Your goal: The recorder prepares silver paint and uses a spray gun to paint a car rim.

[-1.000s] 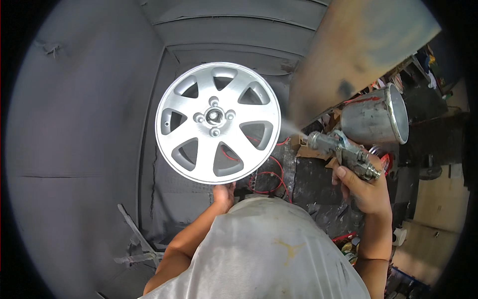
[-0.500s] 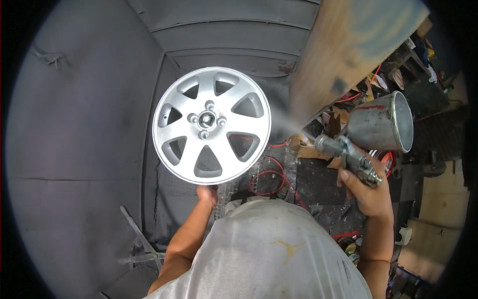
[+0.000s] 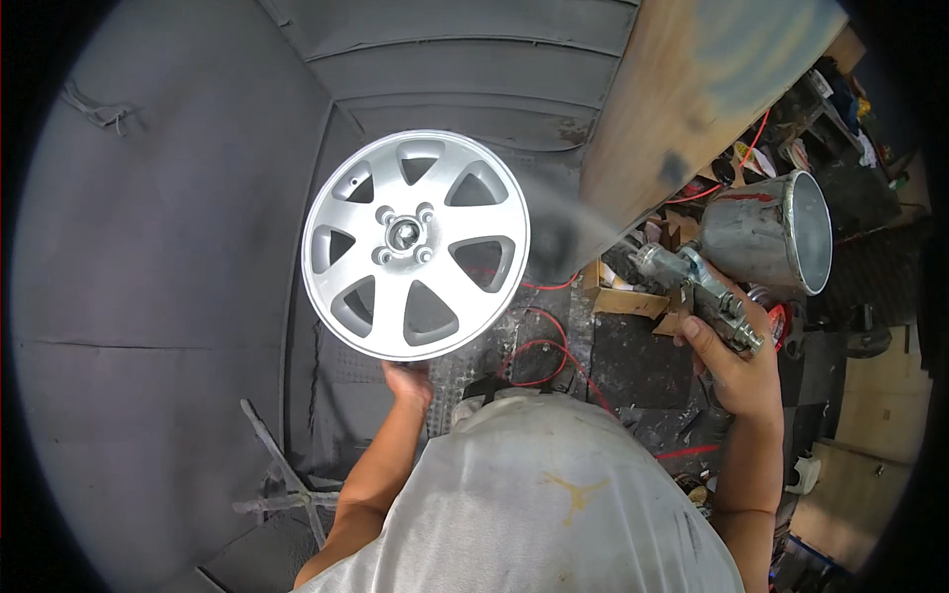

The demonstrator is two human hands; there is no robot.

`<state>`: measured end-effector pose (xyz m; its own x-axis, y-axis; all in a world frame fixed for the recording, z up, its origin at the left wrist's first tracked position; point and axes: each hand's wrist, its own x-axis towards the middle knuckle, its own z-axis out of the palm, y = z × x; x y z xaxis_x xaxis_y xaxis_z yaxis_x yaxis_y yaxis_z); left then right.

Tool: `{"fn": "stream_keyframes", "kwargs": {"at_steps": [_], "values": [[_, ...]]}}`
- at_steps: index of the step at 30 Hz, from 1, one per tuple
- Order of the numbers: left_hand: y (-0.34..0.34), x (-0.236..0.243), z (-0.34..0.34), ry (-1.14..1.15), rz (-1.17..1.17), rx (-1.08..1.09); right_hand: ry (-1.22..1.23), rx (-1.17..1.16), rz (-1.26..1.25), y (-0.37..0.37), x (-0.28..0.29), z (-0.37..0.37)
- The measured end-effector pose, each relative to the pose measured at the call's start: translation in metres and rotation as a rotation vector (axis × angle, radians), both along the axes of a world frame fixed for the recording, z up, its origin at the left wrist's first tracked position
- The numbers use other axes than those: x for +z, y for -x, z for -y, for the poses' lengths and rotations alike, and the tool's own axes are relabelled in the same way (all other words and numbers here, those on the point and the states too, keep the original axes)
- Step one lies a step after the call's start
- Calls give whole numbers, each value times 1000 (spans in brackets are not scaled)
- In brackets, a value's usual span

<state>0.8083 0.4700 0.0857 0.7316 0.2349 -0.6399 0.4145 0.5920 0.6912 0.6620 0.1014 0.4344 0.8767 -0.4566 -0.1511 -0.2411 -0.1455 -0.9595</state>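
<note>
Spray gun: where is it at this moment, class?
In the head view, the spray gun is to the right of the silver wheel, held in the right hand.

Lower centre and right, one left hand [image 3: 407, 383] and one right hand [image 3: 739, 374]; left of centre, one wheel [image 3: 450, 225] with seven openings [image 3: 431, 314] and four bolt holes [image 3: 424, 255]; right, one spray gun [image 3: 704, 298].
</note>
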Motion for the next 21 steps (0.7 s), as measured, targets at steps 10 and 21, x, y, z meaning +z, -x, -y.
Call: {"fn": "stream_keyframes", "kwargs": {"at_steps": [10,21], "values": [[27,-7,21,219,-148,-112,-182,194,-63,8,2,-36],[-23,-9,-72,16,-106,-181,-26,47,34,6,-8,-75]]}}
